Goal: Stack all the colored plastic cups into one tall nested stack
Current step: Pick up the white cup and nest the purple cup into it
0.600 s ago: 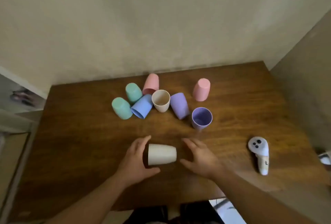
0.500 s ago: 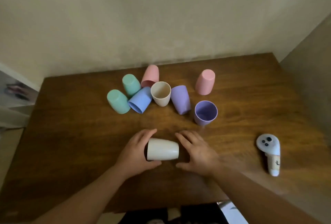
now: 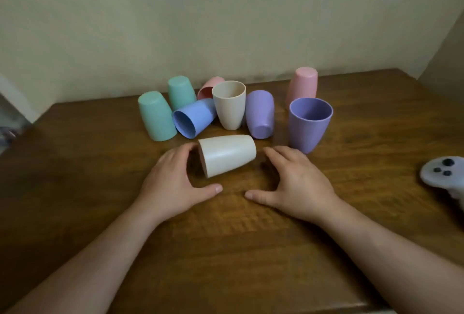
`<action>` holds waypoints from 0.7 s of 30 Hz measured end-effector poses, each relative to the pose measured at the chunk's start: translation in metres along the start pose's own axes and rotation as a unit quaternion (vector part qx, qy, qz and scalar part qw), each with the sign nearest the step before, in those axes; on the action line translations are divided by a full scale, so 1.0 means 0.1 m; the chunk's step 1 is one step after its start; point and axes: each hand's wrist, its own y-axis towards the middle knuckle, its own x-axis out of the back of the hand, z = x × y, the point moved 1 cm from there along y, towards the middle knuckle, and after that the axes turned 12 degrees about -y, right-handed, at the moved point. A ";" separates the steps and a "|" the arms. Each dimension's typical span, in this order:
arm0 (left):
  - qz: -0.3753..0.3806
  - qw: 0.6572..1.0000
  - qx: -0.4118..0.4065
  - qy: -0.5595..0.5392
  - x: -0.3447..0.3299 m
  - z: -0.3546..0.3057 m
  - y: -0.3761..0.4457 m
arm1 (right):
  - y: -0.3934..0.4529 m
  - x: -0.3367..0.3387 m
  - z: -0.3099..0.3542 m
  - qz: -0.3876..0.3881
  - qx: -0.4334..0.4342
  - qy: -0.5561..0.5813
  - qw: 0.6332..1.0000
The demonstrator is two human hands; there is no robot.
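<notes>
A cream cup (image 3: 227, 155) lies on its side on the wooden table (image 3: 75, 175), mouth toward the left. My left hand (image 3: 173, 183) curves around its mouth end, fingers touching the rim, thumb apart on the table. My right hand (image 3: 296, 183) rests open just right of its base, a small gap between. Behind stand an upright cream cup (image 3: 229, 104) and an upright purple cup (image 3: 308, 123). A blue cup (image 3: 193, 118) and a second purple cup (image 3: 259, 114) lie on their sides. Two green cups (image 3: 155, 115) (image 3: 181, 92) and a pink cup (image 3: 301, 87) are upside down; another pink cup (image 3: 209, 87) lies behind.
A white game controller (image 3: 444, 175) lies at the table's right edge. Walls close off the back and the right side. The table's left edge drops off beside a shelf.
The view has moved lower and closer to the table. The cream cup's base end has swung slightly away from me. My right hand has drawn a little back from its base.
</notes>
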 end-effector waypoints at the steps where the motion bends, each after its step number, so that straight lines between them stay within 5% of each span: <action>1: -0.002 1.000 -0.008 0.017 0.00 0.00 -0.06 | -0.04 -0.01 0.03 -0.010 0.002 -0.013 1.000; 10: -0.011 0.995 -0.006 0.095 -0.02 0.01 -0.76 | -0.30 -0.01 0.19 -0.050 -0.023 -0.078 0.995; 16: -0.028 0.998 -0.011 0.061 0.05 0.04 -0.75 | -0.28 -0.08 0.13 -0.084 -0.029 -0.067 0.994; 21: 0.028 0.997 -0.068 -0.016 0.20 0.10 -0.37 | -0.20 -0.12 0.06 -0.083 -0.027 -0.063 0.994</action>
